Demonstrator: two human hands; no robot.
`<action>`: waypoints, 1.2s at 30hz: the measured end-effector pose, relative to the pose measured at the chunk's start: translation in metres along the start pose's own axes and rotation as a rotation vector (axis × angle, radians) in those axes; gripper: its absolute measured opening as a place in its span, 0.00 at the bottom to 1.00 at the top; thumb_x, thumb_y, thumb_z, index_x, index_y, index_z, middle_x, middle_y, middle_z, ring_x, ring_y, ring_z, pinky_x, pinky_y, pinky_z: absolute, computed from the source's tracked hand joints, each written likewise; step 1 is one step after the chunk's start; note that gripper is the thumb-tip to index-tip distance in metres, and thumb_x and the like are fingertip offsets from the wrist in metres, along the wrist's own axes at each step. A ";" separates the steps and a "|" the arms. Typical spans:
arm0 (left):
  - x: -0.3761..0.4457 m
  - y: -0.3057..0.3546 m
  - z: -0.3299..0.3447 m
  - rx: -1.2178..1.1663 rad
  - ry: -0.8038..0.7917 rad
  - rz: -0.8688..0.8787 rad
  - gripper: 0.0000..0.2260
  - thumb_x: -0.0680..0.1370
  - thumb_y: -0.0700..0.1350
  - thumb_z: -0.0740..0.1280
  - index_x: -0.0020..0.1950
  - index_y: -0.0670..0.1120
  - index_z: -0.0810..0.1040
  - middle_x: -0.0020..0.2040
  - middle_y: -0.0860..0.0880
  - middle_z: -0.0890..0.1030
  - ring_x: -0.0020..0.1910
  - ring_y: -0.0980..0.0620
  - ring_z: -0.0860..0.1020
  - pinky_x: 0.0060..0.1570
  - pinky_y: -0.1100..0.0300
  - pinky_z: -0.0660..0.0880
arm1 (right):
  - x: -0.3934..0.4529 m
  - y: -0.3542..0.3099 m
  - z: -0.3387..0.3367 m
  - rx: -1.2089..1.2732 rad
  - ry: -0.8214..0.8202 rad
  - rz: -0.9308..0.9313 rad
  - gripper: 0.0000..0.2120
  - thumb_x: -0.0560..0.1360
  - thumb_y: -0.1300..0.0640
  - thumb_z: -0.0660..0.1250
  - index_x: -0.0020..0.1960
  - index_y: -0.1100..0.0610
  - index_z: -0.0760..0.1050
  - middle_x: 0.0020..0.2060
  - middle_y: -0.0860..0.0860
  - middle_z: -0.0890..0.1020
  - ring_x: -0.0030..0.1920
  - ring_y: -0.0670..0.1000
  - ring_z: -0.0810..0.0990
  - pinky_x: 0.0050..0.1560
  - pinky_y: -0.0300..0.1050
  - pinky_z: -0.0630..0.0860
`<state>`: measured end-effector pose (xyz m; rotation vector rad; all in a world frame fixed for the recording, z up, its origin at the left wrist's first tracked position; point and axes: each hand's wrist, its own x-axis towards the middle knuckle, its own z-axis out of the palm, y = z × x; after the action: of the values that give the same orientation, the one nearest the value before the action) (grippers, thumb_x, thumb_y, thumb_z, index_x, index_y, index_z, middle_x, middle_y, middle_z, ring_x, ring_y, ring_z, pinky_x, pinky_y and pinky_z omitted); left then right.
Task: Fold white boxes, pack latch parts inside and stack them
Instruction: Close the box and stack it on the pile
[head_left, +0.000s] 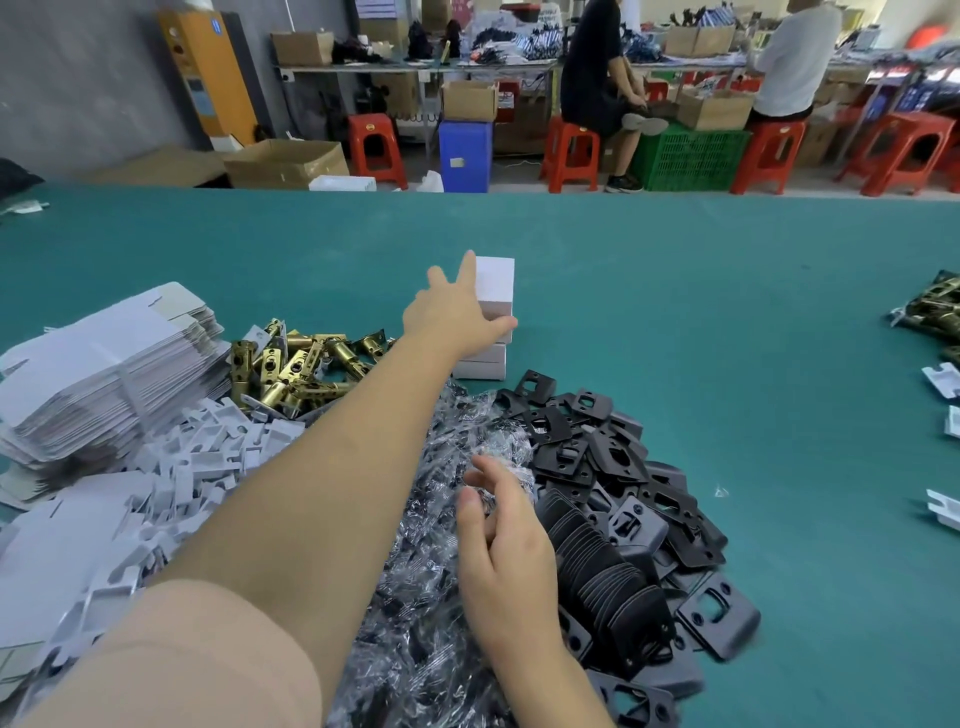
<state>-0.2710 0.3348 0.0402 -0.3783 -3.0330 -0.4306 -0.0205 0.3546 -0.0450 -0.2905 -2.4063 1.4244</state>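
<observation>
- Left hand (457, 317) reaches out to the box stack (491, 317) on the table (727, 312), fingers straight, thumb across the stack's front.
- It seems to touch rather than grasp.
- Right hand (506, 545) hovers over bagged parts (441, 597), fingers relaxed, holding nothing.
- Brass latches (296, 364) lie left of the stack.

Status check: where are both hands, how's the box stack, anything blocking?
Left hand open, fingers against box stack. Right hand open over bagged parts, holding nothing. Stack upright, about three high. Nothing blocking.
</observation>
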 end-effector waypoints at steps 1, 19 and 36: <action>-0.001 0.007 0.001 -0.025 0.004 -0.028 0.48 0.73 0.70 0.67 0.83 0.57 0.42 0.77 0.40 0.58 0.58 0.39 0.78 0.44 0.53 0.74 | 0.000 0.000 0.000 -0.004 0.002 0.000 0.27 0.81 0.36 0.49 0.75 0.45 0.68 0.62 0.33 0.76 0.59 0.37 0.76 0.56 0.31 0.69; -0.007 0.021 0.025 -0.188 0.085 -0.218 0.43 0.73 0.55 0.76 0.80 0.52 0.53 0.70 0.41 0.60 0.40 0.41 0.73 0.26 0.58 0.62 | 0.003 0.004 0.001 -0.020 -0.009 -0.011 0.27 0.82 0.36 0.49 0.75 0.45 0.68 0.67 0.36 0.76 0.62 0.38 0.76 0.60 0.38 0.72; -0.024 0.007 0.009 -0.451 0.082 -0.102 0.43 0.77 0.52 0.74 0.83 0.52 0.49 0.82 0.42 0.43 0.71 0.36 0.69 0.66 0.44 0.72 | 0.005 0.002 0.000 -0.043 -0.003 -0.027 0.23 0.82 0.38 0.51 0.72 0.44 0.71 0.59 0.32 0.77 0.54 0.30 0.76 0.52 0.28 0.70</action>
<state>-0.2461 0.3379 0.0313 -0.2154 -2.8611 -1.1136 -0.0249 0.3573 -0.0463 -0.2649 -2.4359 1.3639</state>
